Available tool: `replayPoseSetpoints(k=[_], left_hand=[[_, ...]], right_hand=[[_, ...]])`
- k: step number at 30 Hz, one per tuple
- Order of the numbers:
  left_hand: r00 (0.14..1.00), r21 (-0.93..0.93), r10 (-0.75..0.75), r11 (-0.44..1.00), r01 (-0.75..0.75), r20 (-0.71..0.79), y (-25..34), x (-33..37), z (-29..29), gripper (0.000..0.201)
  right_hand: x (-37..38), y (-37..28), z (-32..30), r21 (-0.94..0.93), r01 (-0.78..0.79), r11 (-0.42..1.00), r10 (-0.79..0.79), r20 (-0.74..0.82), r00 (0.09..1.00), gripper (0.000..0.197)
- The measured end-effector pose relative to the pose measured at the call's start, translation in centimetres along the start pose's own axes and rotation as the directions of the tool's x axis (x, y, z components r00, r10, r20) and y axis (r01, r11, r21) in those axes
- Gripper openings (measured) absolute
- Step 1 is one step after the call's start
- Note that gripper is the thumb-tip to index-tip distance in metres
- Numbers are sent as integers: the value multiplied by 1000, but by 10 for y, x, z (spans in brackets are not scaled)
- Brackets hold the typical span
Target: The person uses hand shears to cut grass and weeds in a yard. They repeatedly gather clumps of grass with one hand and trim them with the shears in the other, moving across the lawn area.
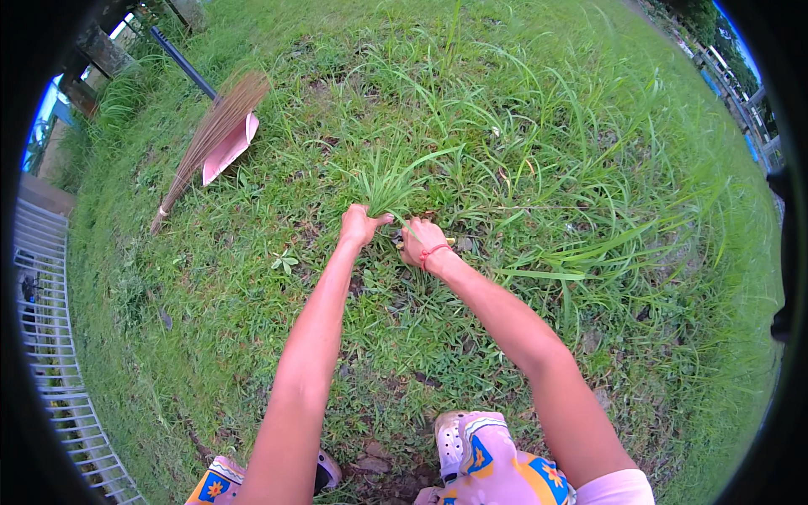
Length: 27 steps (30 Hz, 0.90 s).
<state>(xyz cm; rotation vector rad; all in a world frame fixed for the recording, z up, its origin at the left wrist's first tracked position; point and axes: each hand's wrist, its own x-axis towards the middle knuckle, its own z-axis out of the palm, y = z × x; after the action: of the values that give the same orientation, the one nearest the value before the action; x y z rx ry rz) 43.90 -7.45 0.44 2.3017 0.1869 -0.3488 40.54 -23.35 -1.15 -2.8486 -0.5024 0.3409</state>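
My left hand [360,225] is closed around a tuft of long green grass [385,185], its blades fanning out above my fingers. Close beside it on the right, low to the ground, is my right hand [421,241], with a red string bracelet on the wrist. Its fingers are curled, and small yellow bits show on either side of it. What it grips is mostly covered by the hand itself, so I cannot make out its kind.
A stick broom [210,139] lies at the upper left over a pink dustpan [231,151] with a dark handle. Taller grass [581,261] grows to the right. A white metal fence [59,337] runs along the left. My white clog [449,438] is at the bottom.
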Motion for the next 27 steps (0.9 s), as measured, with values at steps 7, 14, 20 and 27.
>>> replayPoseSetpoints(k=[7, 14, 20, 27], left_hand=[[992, -543, -123, 831, 121, 32, -37, -24, -9, 22], [993, -380, -117, 917, 122, 36, -14, -19, -17, 23], [990, -315, -138, 939, 139, 25, -16, -16, -10, 20], [976, -405, -211, 889, 212, 48, -26, -33, -28, 18]], right_hand=[[-107, 54, -53, 600, -432, 674, 155, 457, 876, 39], [-99, 2, -7, 431, -715, -551, -478, 540, 693, 32], [-6, -11, 23, 451, -663, -598, -396, 552, 733, 23], [-66, -14, 13, 519, -698, -494, -423, 558, 714, 27]])
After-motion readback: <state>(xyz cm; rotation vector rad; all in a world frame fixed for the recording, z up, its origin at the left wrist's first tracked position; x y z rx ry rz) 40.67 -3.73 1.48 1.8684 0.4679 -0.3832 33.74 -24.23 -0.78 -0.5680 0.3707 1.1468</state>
